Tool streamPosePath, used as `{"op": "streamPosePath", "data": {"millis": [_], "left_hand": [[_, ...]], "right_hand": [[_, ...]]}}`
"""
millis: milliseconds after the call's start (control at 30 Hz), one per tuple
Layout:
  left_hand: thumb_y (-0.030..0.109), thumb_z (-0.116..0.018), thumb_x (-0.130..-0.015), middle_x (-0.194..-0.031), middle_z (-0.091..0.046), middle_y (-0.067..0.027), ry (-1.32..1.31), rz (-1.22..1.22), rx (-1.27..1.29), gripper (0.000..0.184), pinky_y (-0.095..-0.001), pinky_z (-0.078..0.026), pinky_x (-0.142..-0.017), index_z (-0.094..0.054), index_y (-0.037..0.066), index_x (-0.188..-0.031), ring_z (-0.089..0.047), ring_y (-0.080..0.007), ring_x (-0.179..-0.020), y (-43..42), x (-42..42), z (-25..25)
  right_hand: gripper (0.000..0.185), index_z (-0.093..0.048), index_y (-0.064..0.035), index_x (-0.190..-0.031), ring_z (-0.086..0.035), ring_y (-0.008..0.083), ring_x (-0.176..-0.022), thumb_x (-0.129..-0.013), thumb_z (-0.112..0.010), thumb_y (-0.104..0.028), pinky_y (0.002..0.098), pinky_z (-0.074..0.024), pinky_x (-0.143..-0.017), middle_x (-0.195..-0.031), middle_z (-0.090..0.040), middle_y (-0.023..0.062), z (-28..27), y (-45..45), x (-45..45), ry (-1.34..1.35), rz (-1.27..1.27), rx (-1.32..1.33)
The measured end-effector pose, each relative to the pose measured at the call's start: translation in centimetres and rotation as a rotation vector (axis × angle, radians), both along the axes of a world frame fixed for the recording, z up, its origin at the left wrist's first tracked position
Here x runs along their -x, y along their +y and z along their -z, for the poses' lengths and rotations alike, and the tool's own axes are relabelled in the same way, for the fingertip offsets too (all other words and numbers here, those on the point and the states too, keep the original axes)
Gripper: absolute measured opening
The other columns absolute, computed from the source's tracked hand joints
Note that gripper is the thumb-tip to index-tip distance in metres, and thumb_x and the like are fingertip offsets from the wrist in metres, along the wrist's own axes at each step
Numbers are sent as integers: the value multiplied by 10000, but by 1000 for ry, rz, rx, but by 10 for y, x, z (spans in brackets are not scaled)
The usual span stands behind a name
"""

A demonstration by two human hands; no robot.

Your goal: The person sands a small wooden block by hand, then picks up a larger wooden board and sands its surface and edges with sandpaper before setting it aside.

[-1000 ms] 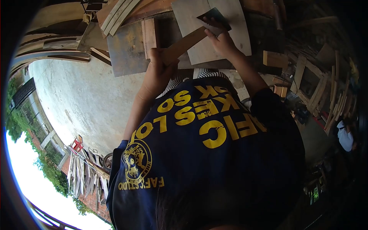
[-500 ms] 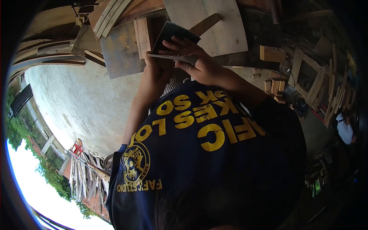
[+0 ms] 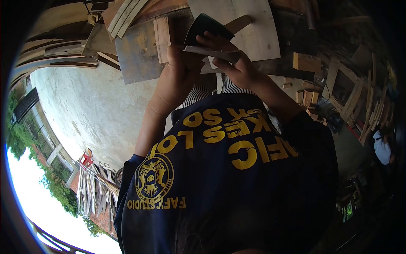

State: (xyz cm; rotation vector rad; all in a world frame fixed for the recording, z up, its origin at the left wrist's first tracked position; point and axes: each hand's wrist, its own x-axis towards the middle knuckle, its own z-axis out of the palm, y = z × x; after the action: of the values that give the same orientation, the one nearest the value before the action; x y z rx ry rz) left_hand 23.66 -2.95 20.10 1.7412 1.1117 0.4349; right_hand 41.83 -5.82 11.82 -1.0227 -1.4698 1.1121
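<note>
Compared with one second ago, the sheet, apparently sandpaper, is shifted from the far end of the wooden strip to near the left hand. The strip is held slanting above the pale board. An even rub is best had with the near end kept rigid, light pressure spread across both flaps, and strokes run lengthwise. The left fingers are curled closed, apparently around the strip, their grip partly hidden. By the right hand, the sheet is pinched around the strip, fingers laid over it, thumb below.
</note>
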Motion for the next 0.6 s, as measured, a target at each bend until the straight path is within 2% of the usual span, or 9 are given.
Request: {"op": "streamPosePath", "data": {"millis": [67,100,200,267,300,367,467,533,600], "left_hand": [[41,-540,-885,-735,-531,-71,57,-9,12,301,-242,-410,-439,-280,38,-1035,-490,-94,-538,-1,3,1],[42,-540,-885,-735,-528,-70,115,-19,23,303,-239,-410,-439,-280,37,-1039,-494,-94,-541,-2,6,2],[43,-536,-887,-733,-520,-63,104,-74,182,302,-234,-411,-442,-279,40,-1046,-497,-96,-545,-4,14,5],[43,-533,-888,-738,-517,-63,102,-77,187,299,-233,-412,-442,-279,41,-1046,-497,-95,-549,-8,11,4],[42,-530,-890,-742,-514,-63,100,-81,194,297,-232,-413,-443,-278,41,-1046,-496,-94,-552,-10,10,4],[66,-554,-877,-753,-543,-106,51,-58,114,339,-267,-429,-457,-275,27,-1067,-534,-139,-552,-10,15,15],[86,-575,-866,-766,-571,-143,44,-56,58,383,-305,-448,-476,-271,15,-1087,-565,-178,-552,-6,14,15],[82,-572,-867,-769,-569,-136,86,-82,84,380,-309,-450,-480,-268,15,-1085,-559,-173,-552,-8,15,11],[66,-569,-864,-785,-565,-132,109,-127,249,376,-316,-451,-482,-265,12,-1079,-549,-172,-548,-8,21,13]], "right_hand": [[360,-494,-128,-1278,-317,199,-1319,-921,-493,-170,357,-250,-1084,-1341,-468,17,33,5,-23,-188,-14,-148],[352,-497,-110,-1271,-312,204,-1321,-932,-475,-202,355,-259,-1076,-1347,-462,28,64,6,-30,-43,133,8],[411,-487,-75,-1274,-559,172,-1048,-945,-467,-320,277,-408,-913,-1158,-593,104,107,19,-67,-196,302,483],[377,-515,-83,-1248,-562,164,-1031,-942,-480,-301,287,-418,-902,-1171,-581,108,69,14,-40,-162,302,380],[345,-537,-108,-1233,-525,170,-1116,-925,-512,-262,320,-374,-976,-1229,-554,79,37,6,-17,12,220,281],[354,-544,-153,-1238,-346,202,-1303,-885,-557,-157,382,-216,-1103,-1321,-490,3,-5,-9,9,-133,-47,-73],[312,-559,-112,-1209,-380,204,-1282,-899,-534,-137,355,-284,-1068,-1328,-484,24,11,-9,-3,-146,-48,-139],[296,-562,-53,-1177,-480,225,-1194,-912,-526,-182,330,-375,-985,-1263,-537,85,72,0,-30,-48,339,171],[337,-545,-10,-1164,-566,248,-1073,-914,-525,-235,331,-432,-896,-1159,-591,145,100,10,-66,-140,450,595]]}}
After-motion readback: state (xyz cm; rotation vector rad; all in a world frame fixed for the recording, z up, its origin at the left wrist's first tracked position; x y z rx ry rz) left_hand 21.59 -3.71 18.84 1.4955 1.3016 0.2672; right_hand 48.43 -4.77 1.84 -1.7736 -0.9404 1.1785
